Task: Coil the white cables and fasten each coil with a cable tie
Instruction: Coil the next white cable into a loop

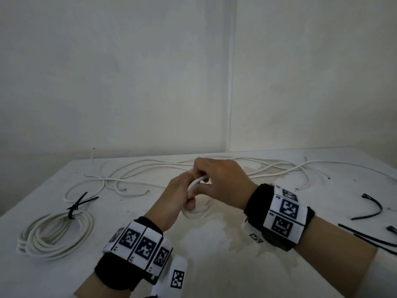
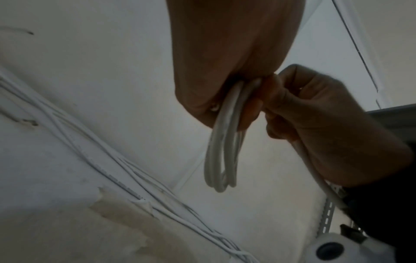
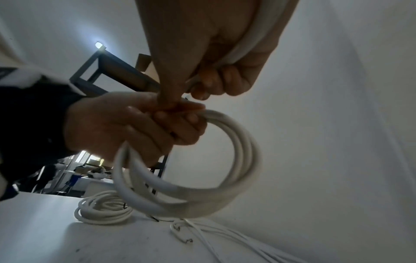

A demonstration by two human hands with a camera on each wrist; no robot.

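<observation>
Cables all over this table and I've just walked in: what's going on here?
A person is coiling a white cable above the table. The left hand grips the small coil; the right hand feeds cable onto it. One finished coil lies tied with a black tie. Loose cables and spare ties wait.

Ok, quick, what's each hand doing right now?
Left hand: grips the white cable coil.
Right hand: fingers curled round the same cable's loose length.

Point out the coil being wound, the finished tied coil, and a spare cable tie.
Coil being wound (image 3: 245, 142), right wrist view, right arc of loops.
Finished tied coil (image 1: 53, 237), head view, its white loops.
Spare cable tie (image 1: 371, 208), head view, curved black strap.
</observation>
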